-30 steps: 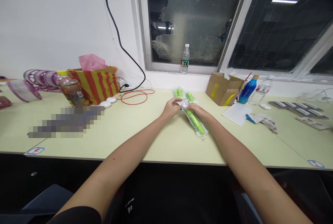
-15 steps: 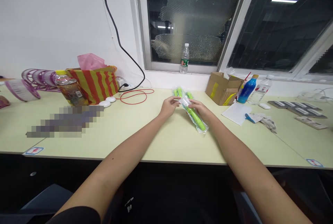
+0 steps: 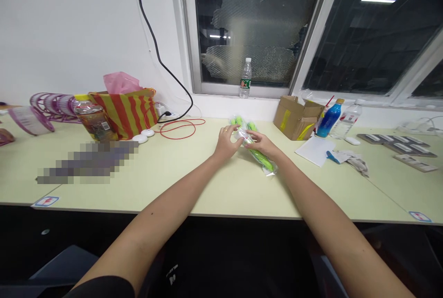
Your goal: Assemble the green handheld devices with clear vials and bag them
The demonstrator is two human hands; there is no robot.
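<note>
A clear plastic package (image 3: 266,163) with long bright green pieces inside lies slantwise on the table ahead of me; what the pieces are I cannot tell. At the package's middle, my left hand (image 3: 227,143) pinches the crinkled plastic from the left, thumb and index finger curled round it. My right hand (image 3: 263,144) grips the same part from the right, its fingers bent over the plastic and covering some of the green. The fingertips of both hands are close together.
Behind the package stand a cardboard box (image 3: 294,118), a blue bottle (image 3: 329,119) and a clear bottle (image 3: 348,120). White paper (image 3: 314,151) and a glove (image 3: 349,159) lie to the right. Leftward are a red cable (image 3: 180,137), a striped bag (image 3: 133,111) and a yellow-capped bottle (image 3: 97,120).
Both hands have shifted their fingers on the plastic and come closer together at its middle. My left hand has turned and moved slightly right. The package stays in nearly the same place.
</note>
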